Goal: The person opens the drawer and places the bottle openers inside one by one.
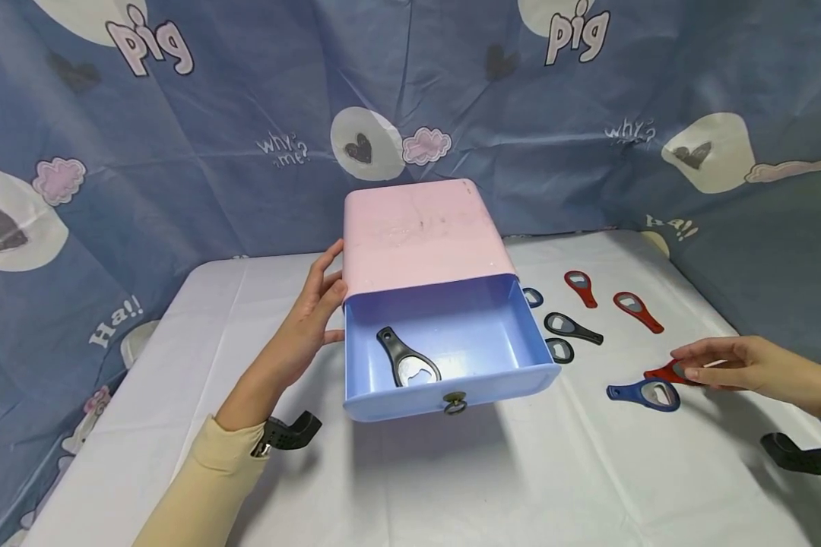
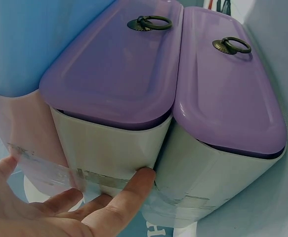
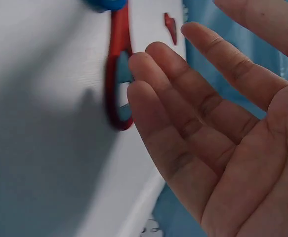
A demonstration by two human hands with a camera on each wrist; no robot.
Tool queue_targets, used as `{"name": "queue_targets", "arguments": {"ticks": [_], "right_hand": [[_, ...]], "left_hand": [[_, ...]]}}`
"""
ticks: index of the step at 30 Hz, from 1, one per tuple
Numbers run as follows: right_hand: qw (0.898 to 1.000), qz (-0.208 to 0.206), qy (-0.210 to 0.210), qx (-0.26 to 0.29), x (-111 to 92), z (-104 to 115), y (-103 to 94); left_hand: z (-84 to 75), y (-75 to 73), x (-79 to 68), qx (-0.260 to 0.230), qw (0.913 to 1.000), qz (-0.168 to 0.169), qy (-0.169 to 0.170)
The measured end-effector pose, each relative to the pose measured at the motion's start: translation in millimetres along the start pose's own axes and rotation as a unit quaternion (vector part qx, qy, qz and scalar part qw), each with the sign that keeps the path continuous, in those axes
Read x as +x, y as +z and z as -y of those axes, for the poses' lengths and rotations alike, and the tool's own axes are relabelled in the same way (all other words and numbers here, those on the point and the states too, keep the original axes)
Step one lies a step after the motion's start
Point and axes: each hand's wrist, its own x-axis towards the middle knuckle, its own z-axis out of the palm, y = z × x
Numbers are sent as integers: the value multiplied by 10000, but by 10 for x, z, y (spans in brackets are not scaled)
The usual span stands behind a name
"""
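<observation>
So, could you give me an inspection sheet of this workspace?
Surface: white cloth-covered table, creased.
Job's things: glossy pink box, its light-blue plastic drawer open, holding one flat black bottle opener; three red, two blue, two black openers right of it, two partly hidden; two purple drawers adjoin the box.
Clutter: nothing seen.
Hands: bare left hand touches the box's side; bare right hand, outstretched, near one red opener.
Cables: nothing seen.
Surroundings: blue printed fabric backdrop.

Under the left grip (image 1: pixel 308 315) and right grip (image 1: pixel 746 366) spreads a white tabletop (image 1: pixel 540 486), with soft shadows (image 1: pixel 735 418) below each. Beyond both hangs a creased blue fabric backdrop (image 1: pixel 260 76) printed with pale blobs (image 1: pixel 23 190), dark hearts (image 1: pixel 359 149) and "pig" lettering (image 1: pixel 134 50); it continues down the right grip's outer side.
</observation>
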Motion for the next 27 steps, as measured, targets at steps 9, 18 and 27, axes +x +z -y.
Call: {"name": "queue_targets", "arguments": {"ticks": [9, 18, 27], "right_hand": [[9990, 37, 349, -266, -12, -15, 87], [9984, -173, 98, -527, -16, -27, 183], [9994, 113, 169, -280, 2, -27, 217]], "left_hand": [[20, 3, 12, -13, 10000, 30, 69], [5, 7, 8, 40, 10000, -10, 80], [-15, 5, 13, 8, 10000, 1, 80]]}}
